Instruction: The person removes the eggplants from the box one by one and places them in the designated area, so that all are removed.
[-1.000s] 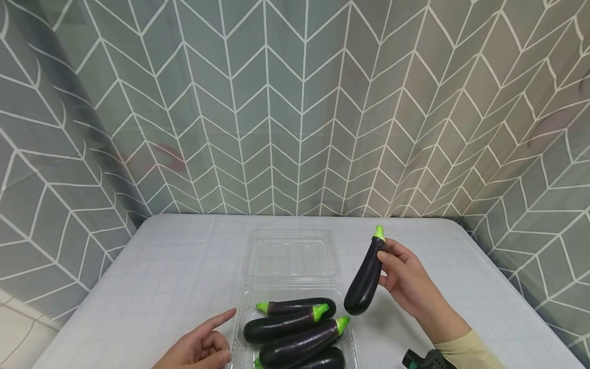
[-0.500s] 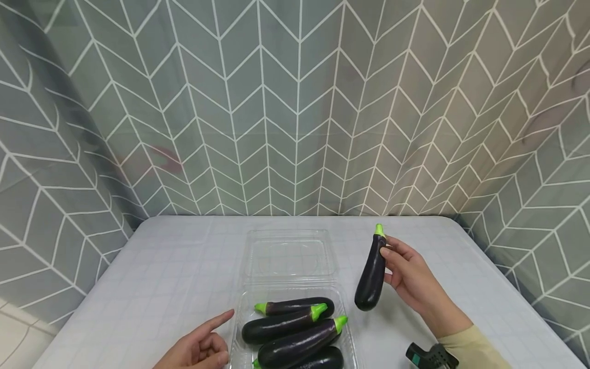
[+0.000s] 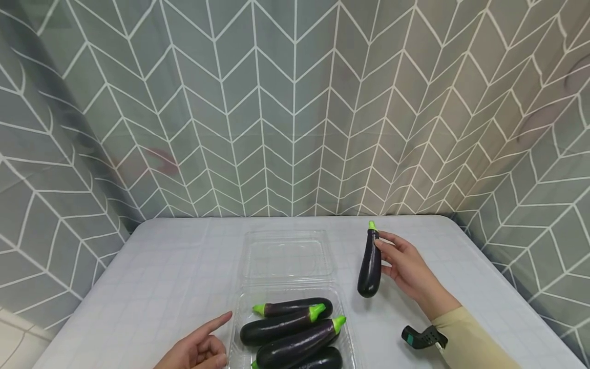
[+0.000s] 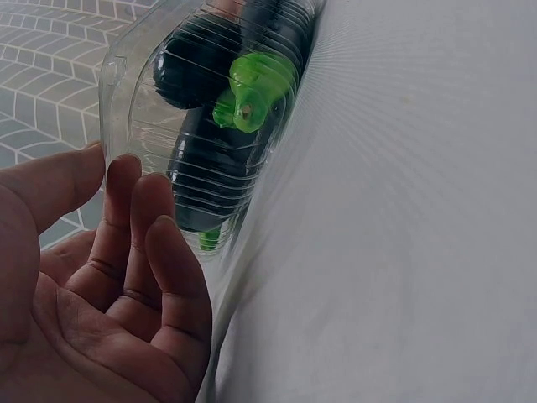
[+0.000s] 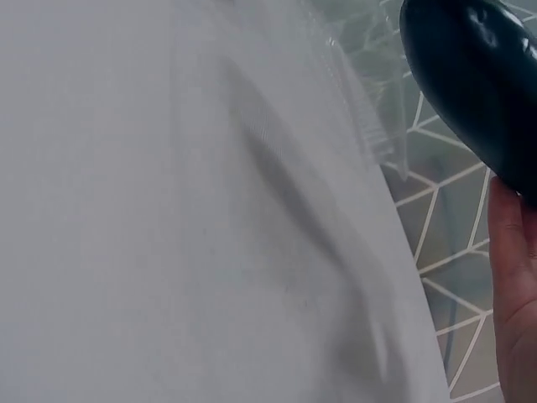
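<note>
My right hand [image 3: 407,264] pinches a dark purple eggplant [image 3: 370,269] close to its bright green stem. The eggplant hangs nearly upright above the table, right of a clear plastic clamshell box [image 3: 349,328]. In the right wrist view its glossy rounded end [image 5: 478,84] shows above my fingers [image 5: 508,243]. Several more eggplants [image 3: 297,346] lie piled in the box's base. Beside the box's left wall is my left hand [image 3: 195,346], forefinger extended and other fingers loosely bent, holding nothing. In the left wrist view its fingertips [image 4: 153,189] are by the ribbed wall; contact cannot be made out.
The clamshell's lid [image 3: 288,253] lies folded back flat behind the base. A white cloth covers the table [image 3: 175,277]. Patterned grey curtains [image 3: 276,113] stand behind and at both sides. A black device [image 3: 424,337] is at my right wrist.
My right hand has carried the eggplant away from the box, slightly farther back, and the eggplant now hangs straighter. My left hand stays beside the box.
</note>
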